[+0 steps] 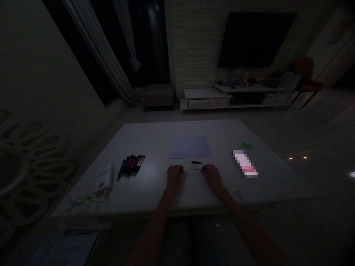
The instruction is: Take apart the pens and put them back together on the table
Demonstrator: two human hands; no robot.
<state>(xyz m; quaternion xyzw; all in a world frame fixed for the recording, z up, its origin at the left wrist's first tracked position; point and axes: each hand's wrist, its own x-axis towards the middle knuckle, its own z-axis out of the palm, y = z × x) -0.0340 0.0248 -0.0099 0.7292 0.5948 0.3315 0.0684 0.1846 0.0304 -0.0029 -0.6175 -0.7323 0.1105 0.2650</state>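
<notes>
From my remote station I note a white tabletop (144, 195) in dim light, bearing every item listed. A pale sheet (188, 147) lies flat beyond the hands, presumably set there to leave the near side for handling. Pens (131, 166) lie side by side at left, apparently grouped for easy reach. At right lies a bright, pixelated slab, probably a phone (245, 164), set outside the handling area. A white socket block (105, 177) sits near the left edge, its cable trailing beside it.

The left hand (174, 178) rests low, its fingers drawn together, apparently on a small light-tipped piece (183, 169). The right hand (213, 176) pinches one end of a thin dark rod (196, 169), fingers closed; I judge this leaves the length free, pointing left between the hands. A green object (246, 143), possibly a tape roll, sits behind the phone. A short dark piece (196, 162) lies just beyond the rod.

Markings: fine pattern on the sheet, unreadable; no brand or label legible.
</notes>
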